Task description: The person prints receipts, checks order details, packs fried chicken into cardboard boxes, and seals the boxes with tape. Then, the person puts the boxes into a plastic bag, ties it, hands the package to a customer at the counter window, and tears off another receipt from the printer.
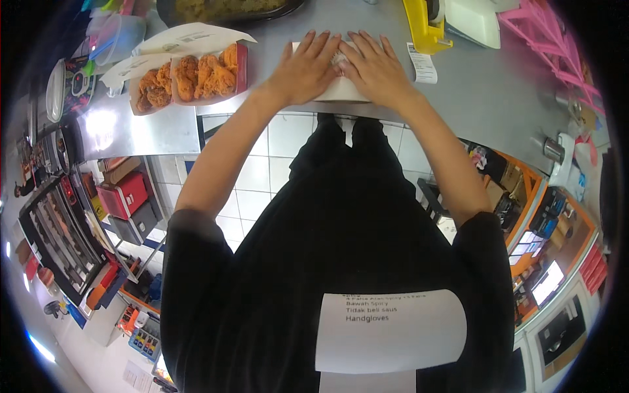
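Box [344, 93] on the grey counter [472, 95], pale and low, under left hand [309, 71] and right hand [379, 71].

Off-white with a smooth front edge showing between the wrists; a glimpse of grey print and a touch of red between the hands, most of the top covered from sight. Both hands palm down on it, fingers straight and spread, thumbs close together, nothing gripped. To the left, an open carton [242, 71] of fried chicken [213, 75], red on one side, with faint print on the raised flaps [187, 39], too small to read. To the right, a receipt [422, 64] in fine dark print, near a yellow tape dispenser [420, 29]. Lower down, against a black shirt [341, 229], a white slip [390, 344] with several short lines of dark lettering, the uppermost squeezed at the paper's curled edge.
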Demonstrator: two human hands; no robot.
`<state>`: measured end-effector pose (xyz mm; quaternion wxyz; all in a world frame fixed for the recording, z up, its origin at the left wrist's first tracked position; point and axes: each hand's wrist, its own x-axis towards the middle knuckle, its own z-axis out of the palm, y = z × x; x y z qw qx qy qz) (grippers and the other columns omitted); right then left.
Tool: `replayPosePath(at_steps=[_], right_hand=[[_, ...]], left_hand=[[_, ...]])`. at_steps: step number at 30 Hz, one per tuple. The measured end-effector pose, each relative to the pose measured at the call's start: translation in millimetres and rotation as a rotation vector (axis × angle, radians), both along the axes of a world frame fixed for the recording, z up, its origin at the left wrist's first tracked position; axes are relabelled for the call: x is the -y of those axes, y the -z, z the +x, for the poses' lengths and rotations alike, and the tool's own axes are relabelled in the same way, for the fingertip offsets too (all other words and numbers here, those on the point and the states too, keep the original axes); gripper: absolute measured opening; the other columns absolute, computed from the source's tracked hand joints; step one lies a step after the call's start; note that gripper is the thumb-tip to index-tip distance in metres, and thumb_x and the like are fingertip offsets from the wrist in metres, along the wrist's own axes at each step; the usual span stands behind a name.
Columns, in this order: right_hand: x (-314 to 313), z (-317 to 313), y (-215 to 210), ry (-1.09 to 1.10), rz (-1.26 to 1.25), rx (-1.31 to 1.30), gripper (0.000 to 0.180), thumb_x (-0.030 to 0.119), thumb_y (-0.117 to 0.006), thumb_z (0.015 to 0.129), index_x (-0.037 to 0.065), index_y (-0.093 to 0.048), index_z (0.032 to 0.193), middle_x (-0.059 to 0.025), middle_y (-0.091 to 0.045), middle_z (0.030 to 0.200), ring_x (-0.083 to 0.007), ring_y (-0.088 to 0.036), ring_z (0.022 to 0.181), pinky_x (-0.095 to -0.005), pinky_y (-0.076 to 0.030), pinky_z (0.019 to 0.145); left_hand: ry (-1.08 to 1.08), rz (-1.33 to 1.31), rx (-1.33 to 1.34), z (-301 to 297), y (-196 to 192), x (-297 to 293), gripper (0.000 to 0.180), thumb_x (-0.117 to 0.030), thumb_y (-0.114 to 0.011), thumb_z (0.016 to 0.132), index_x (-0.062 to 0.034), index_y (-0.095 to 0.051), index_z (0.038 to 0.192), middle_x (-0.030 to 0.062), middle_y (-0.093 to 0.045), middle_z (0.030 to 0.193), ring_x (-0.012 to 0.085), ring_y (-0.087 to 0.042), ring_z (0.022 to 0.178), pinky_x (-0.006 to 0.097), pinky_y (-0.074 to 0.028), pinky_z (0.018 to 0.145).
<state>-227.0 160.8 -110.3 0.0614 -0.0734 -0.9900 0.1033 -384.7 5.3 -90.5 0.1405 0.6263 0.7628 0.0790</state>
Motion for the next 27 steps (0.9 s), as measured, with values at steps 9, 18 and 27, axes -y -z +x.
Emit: replayPosePath(at_steps=[9, 18, 27], right_hand=[[-7, 12, -13, -0.146, 0.011, 0.041, 0.088, 0.055, -0.068, 0.084, 0.009, -0.037, 0.152, -0.0204, -0.036, 0.155, -0.0371, -0.032, 0.146, -0.0578, -0.021, 0.120], [10, 29, -27, -0.097, 0.080, 0.212, 0.112, 0.040, -0.091, 0.058, 0.012, -0.037, 0.152, -0.0251, -0.034, 0.153, -0.0402, -0.038, 0.140, -0.0557, -0.029, 0.115], [-19, 153, -40, 0.078, -0.085, 0.208, 0.112, 0.028, -0.092, 0.056, 0.021, -0.037, 0.153, -0.0241, -0.033, 0.153, -0.0425, -0.036, 0.140, -0.0545, -0.030, 0.115]], left_hand=[[0.238, -0.149, -0.017, -11, -22, 10, 0.116, -0.059, -0.073, 0.079, -0.0068, -0.009, 0.160, 0.0223, -0.012, 0.165, 0.0418, -0.011, 0.153, 0.061, -0.022, 0.120], [0.403, -0.085, -0.040, -20, -11, 10, 0.119, -0.035, -0.088, 0.067, -0.0131, -0.016, 0.160, 0.0275, -0.018, 0.159, 0.0440, -0.021, 0.149, 0.059, -0.027, 0.119], [0.539, 0.097, 0.066, 87, 7, -46, 0.104, -0.051, -0.080, 0.076, -0.0154, -0.025, 0.158, 0.0304, -0.022, 0.157, 0.0476, -0.022, 0.148, 0.066, -0.026, 0.115]])
